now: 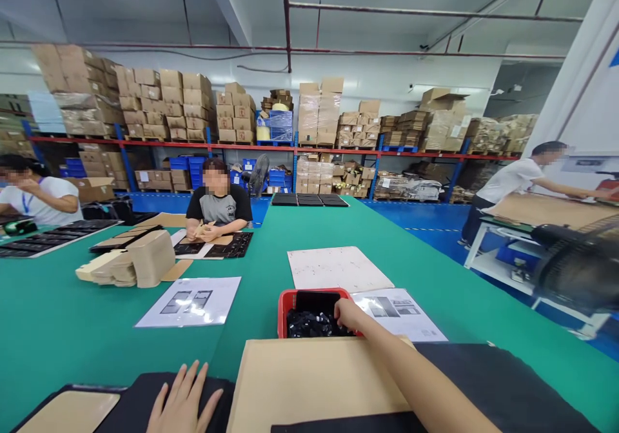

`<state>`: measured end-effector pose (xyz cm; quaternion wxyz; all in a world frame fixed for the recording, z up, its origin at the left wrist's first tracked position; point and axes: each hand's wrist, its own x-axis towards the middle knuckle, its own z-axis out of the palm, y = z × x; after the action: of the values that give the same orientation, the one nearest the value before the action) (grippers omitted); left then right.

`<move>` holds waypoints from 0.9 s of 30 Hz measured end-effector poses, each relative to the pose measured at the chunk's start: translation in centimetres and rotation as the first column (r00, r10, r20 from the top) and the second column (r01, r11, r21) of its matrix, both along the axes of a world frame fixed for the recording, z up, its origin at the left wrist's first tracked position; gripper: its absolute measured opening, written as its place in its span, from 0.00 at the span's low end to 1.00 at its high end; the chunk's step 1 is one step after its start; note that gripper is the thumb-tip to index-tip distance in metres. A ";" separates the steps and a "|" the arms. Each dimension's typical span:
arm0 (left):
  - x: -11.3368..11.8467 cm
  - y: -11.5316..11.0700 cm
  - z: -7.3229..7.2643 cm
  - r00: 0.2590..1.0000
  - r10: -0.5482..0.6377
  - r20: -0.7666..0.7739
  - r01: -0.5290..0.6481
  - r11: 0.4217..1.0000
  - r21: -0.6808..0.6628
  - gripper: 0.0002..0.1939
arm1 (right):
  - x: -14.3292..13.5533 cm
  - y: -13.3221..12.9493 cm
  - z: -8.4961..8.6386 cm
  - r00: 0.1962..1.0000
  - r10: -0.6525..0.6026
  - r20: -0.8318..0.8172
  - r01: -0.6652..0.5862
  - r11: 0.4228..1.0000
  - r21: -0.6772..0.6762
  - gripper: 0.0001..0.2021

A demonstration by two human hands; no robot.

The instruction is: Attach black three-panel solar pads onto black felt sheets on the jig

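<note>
My left hand lies flat with its fingers spread on a black sheet at the lower left. Over the right side of a red basket, my right hand has its fingers bent down towards small black pieces. Whatever those fingertips hold, if anything, is hidden. A dark panel stands at the basket's back inside. Just in front of the basket is a tan board, crossed by my right forearm. Another tan piece rests at the bottom left corner.
Behind the basket lies a white board. Printed sheets lie left and right on the green table. Tan pads are piled near a seated person. Black material covers the lower right.
</note>
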<state>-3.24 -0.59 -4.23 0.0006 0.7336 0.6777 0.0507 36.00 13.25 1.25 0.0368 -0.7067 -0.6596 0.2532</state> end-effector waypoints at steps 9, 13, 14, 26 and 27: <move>1.6 0.2 1.0 0.983 0.156 -0.100 -0.153 0.988 0.033 0.35 | 1.4 -0.2 -0.1 0.942 -0.180 -0.284 0.196 0.980 0.028 0.10; 1.8 0.0 1.7 0.970 0.153 -0.188 -0.155 0.988 0.003 0.34 | 1.8 -0.7 0.8 0.898 -0.198 -0.392 0.232 0.972 0.041 0.10; 1.9 -0.1 1.9 0.967 0.154 -0.200 -0.159 0.987 -0.005 0.34 | 1.7 -0.9 1.1 0.891 -0.180 -0.418 0.220 0.974 0.051 0.10; 2.5 -1.2 3.1 0.982 0.129 0.135 -0.143 0.984 0.104 0.29 | -6.9 -8.6 4.2 0.842 0.309 -0.442 -0.290 0.951 0.112 0.05; 2.4 -1.3 3.1 0.979 0.129 0.156 -0.147 0.983 0.110 0.28 | -6.8 -9.0 4.4 0.856 0.324 -0.403 -0.290 0.946 0.143 0.05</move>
<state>-0.88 -1.88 -1.14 0.0032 0.6775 0.7209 0.1460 29.21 4.26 5.62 0.1645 -0.5190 -0.7495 0.3765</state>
